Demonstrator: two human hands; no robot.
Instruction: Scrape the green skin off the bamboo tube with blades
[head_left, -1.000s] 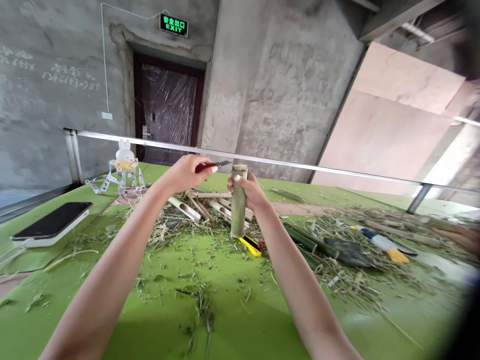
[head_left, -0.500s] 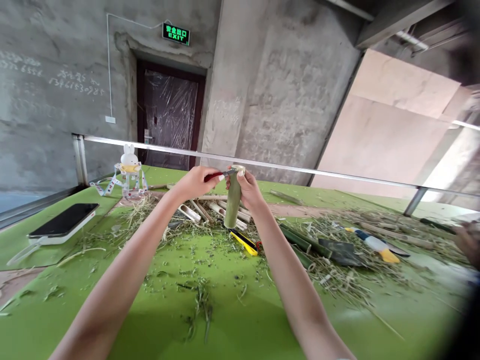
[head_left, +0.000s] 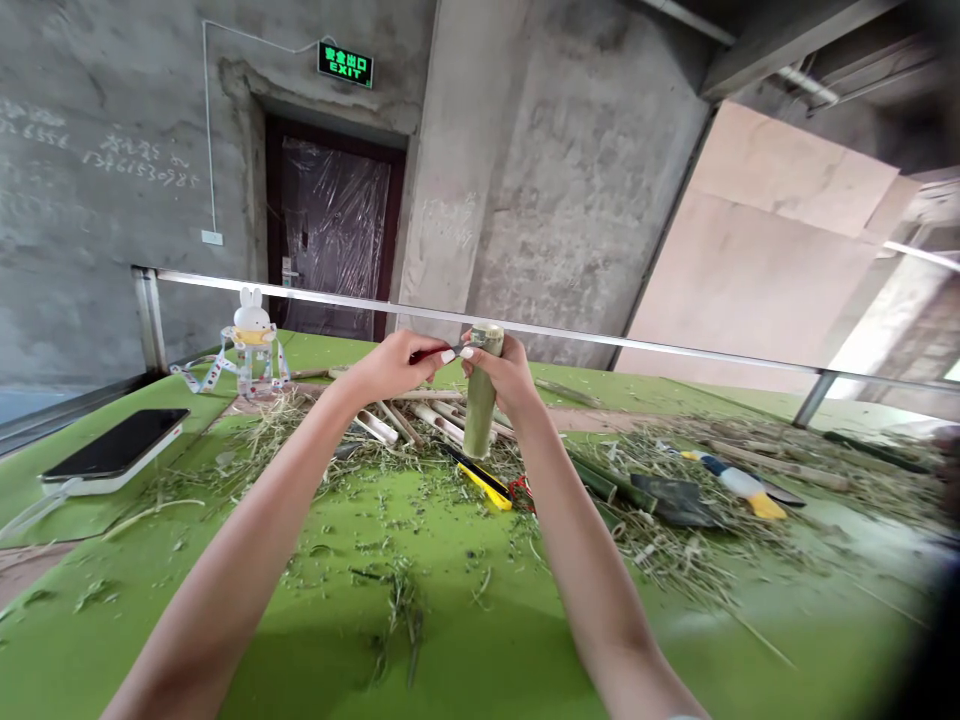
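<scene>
A green bamboo tube [head_left: 481,405] stands nearly upright in my right hand [head_left: 510,372], whose fingers wrap round its upper part. Just left of the tube, my left hand [head_left: 405,362] is closed on a small dark red tool [head_left: 431,354]. The tool's tip is close to the right thumb; whether it touches the bamboo is unclear. Below the tube's lower end, a yellow and black cutter [head_left: 486,485] lies on the green table cover [head_left: 337,620]. Split bamboo pieces [head_left: 376,427] and shavings lie behind it.
On the left are a phone [head_left: 120,443] on a white block and a rabbit-topped bottle [head_left: 253,335]. Green bamboo pieces [head_left: 596,478], a dark scrap [head_left: 679,500] and a yellow-ended tool [head_left: 739,487] lie among shavings on the right. A metal rail [head_left: 360,302] runs behind.
The bamboo tube and my right hand have shifted slightly right, and the tube leans a little differently. The red tool's tip is now lower, near the right thumb. A hand at the right edge has gone.
</scene>
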